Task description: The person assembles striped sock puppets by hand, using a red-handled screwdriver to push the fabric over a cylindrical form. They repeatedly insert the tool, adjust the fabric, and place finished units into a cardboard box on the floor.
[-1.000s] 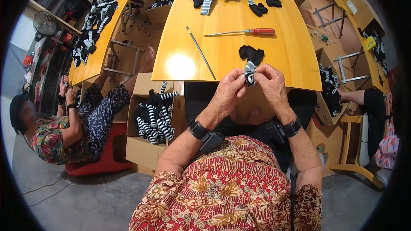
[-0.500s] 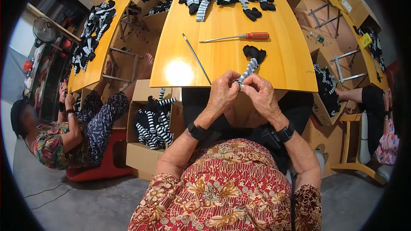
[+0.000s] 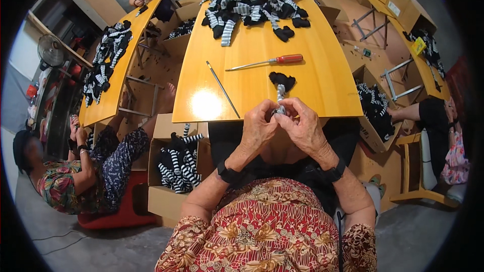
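Observation:
A sock (image 3: 281, 90) with a black foot and a grey-and-white striped leg lies at the table's near edge, black end pointing away from me. My left hand (image 3: 258, 127) pinches the bunched cuff end of it from the left. From the right, my right hand (image 3: 305, 128) grips the same end, thumbs and fingertips close together. The cuff is partly hidden by my fingers. Beyond the sock lies a long screwdriver (image 3: 288, 59) with a red handle. A thin dark rod (image 3: 222, 88) rests slantwise to the left.
A pile of striped socks (image 3: 247, 11) covers the far part of the yellow table (image 3: 322, 90). Cardboard boxes of socks stand left (image 3: 164, 204) and right (image 3: 373, 141) of it. Co-workers sit at the left side table (image 3: 132, 53) and on the right.
My view has tilted up, bringing a far co-worker into sight. The sock has swung straighter, and less of its striped leg shows beyond my fingers. Both hands keep hold of its cuff.

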### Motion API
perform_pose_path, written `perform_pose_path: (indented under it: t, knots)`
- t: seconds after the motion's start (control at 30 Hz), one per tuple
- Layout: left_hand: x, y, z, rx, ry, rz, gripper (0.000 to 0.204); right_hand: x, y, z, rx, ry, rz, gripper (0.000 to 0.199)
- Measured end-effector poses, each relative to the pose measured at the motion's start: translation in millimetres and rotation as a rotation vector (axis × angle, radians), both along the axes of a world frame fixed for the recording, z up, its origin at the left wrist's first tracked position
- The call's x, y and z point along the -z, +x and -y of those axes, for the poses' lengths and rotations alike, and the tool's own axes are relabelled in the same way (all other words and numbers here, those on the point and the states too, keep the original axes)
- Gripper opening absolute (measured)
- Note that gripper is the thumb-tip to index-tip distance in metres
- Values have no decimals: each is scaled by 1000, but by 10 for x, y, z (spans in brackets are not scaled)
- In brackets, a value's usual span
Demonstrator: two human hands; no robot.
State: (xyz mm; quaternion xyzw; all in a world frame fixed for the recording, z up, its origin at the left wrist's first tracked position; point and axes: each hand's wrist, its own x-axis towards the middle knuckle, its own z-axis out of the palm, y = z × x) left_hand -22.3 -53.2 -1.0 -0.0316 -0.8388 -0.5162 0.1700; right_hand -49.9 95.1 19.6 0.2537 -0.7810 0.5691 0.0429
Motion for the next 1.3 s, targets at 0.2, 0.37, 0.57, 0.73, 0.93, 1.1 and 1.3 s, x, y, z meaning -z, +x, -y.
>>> perform_pose_path:
  t: [0.2,0.37,0.57,0.73,0.93,1.1,1.3]
  knots:
    - [132,51,-21,54,48,37,11,82,24,-62,0,98,45,21]
    - [71,40,-48,10,-215,-85,14,211,-28,23,155,162,-341,19]
    - [209,-66,23,228,582,228,15,284,-148,-26,159,204,-244,13]
    - [224,-49,18,466,958,451,11,387,-256,-200,4,-83,113,12]
    - [273,-39,-19,199,838,478,9,448,-200,-320,-238,-483,787,12]
    - [260,-22,-73,123,867,424,9,447,-158,-327,-344,-477,821,12]
    - [277,9,-130,88,1200,386,9,395,-106,-168,41,-116,361,8]
